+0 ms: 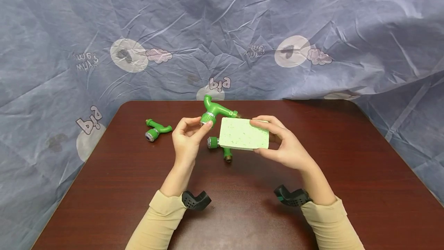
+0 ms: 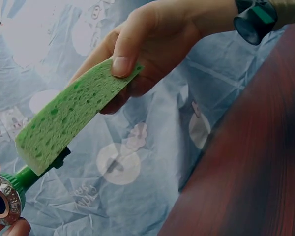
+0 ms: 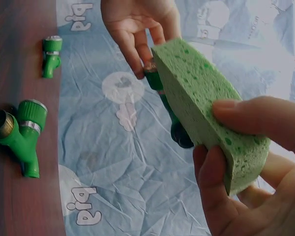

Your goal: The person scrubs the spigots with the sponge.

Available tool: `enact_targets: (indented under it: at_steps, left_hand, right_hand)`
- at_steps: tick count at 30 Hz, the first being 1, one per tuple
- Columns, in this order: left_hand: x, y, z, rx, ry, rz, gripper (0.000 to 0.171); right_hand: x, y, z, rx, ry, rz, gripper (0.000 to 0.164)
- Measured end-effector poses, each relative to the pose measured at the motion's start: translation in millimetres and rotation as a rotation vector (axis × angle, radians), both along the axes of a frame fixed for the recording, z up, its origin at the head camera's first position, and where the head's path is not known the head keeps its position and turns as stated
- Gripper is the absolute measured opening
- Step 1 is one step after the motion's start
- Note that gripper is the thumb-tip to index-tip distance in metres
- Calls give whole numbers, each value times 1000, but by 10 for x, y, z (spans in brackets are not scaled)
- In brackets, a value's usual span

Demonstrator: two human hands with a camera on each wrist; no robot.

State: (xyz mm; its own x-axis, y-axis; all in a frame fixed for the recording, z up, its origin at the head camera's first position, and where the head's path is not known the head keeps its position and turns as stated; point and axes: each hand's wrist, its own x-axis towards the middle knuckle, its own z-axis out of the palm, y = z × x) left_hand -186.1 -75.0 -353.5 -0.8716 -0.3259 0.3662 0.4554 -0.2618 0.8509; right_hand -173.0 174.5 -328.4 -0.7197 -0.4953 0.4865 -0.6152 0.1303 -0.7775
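Observation:
My left hand (image 1: pixel 187 138) pinches a green faucet (image 1: pixel 218 109) by its ribbed round knob, holding it above the table. In the left wrist view the knob's silver end (image 2: pixel 7 201) faces the camera. My right hand (image 1: pixel 288 146) grips a light green sponge (image 1: pixel 244 133) between thumb and fingers, at its right end. The sponge is a thick porous block, held up close beside the faucet. In the right wrist view it covers part of the held faucet (image 3: pixel 169 108), so I cannot tell whether they touch.
A second green faucet (image 1: pixel 157 129) lies on the brown table (image 1: pixel 114 188) at the left. Another faucet (image 1: pixel 227 153) lies below the sponge, partly hidden by it. A blue-grey printed cloth (image 1: pixel 222 30) hangs behind the table.

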Motion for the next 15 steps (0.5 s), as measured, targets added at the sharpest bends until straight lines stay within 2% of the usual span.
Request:
enact_targets:
  at_steps: [7, 15]
  left_hand:
    - [13, 17, 0, 18, -24, 7, 29]
    - [12, 30, -19, 28, -21, -19, 26]
  right_hand:
    - [-9, -122, -58, -47, 51, -60, 67]
    - [-18, -186, -96, -46, 50, -36, 67]
